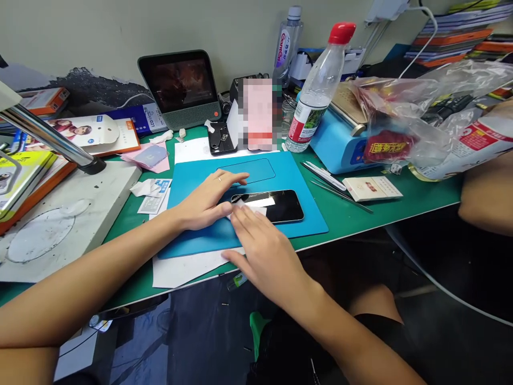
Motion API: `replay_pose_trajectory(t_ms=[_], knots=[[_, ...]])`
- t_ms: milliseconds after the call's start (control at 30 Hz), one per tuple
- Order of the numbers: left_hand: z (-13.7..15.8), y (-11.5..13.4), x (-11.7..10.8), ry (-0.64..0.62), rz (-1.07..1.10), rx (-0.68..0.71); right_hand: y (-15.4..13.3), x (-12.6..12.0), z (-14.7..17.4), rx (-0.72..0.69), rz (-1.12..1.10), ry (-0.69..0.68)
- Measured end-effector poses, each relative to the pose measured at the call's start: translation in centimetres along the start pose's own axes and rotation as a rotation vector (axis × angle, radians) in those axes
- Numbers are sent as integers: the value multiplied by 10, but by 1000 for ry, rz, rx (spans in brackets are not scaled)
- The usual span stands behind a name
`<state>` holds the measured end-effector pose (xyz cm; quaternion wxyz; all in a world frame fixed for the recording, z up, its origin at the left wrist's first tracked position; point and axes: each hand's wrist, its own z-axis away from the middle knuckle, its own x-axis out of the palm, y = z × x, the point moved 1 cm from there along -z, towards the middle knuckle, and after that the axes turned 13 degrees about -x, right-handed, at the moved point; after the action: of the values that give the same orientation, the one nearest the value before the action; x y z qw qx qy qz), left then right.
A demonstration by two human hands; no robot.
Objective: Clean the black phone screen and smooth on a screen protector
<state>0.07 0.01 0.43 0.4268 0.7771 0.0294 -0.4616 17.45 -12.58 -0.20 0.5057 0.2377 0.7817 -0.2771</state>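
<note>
A smartphone (289, 206) lies on a blue mat (194, 187), its black glossy screen facing up with a bright reflection on it. My right hand (262, 243) presses its fingers together over a small white wipe (261, 210) at the screen's left part. The wipe is mostly under those fingers. Beside the phone's left end is my left hand (214, 198), fingers stretched out and thumb near my right fingertips. Whether the left thumb touches the phone I cannot tell. A phone outline (260, 168) is drawn on the mat behind.
Behind the mat stand a smart display (180, 88), a black phone part (222, 139) and a red-capped bottle (310, 101). To the right lie tweezers (340, 195), a cigarette box (372, 188) and a blue device (336, 139). A lamp post (56, 136) rises at left. Another person's arm (489, 187) is at far right.
</note>
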Motion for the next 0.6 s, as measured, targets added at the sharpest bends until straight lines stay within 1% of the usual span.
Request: replay_pose_trajectory(t_ms=[100,167,267,367,467,600], knots=[[0,0,0,-24,-19,2,-1,-8,22,-46,-31,-17],[0,-1,-1,-33,-35,14,5,-16,36,-37,-30,-14],[0,0,-1,-58,-46,1,21,-30,57,52,-5,-15],[0,1,-1,-79,-52,-24,37,-38,70,136,4,-20],[-1,2,-1,-68,-59,-23,49,-39,71,179,3,-22],[0,0,0,-58,-64,-10,63,-33,50,250,16,-33]])
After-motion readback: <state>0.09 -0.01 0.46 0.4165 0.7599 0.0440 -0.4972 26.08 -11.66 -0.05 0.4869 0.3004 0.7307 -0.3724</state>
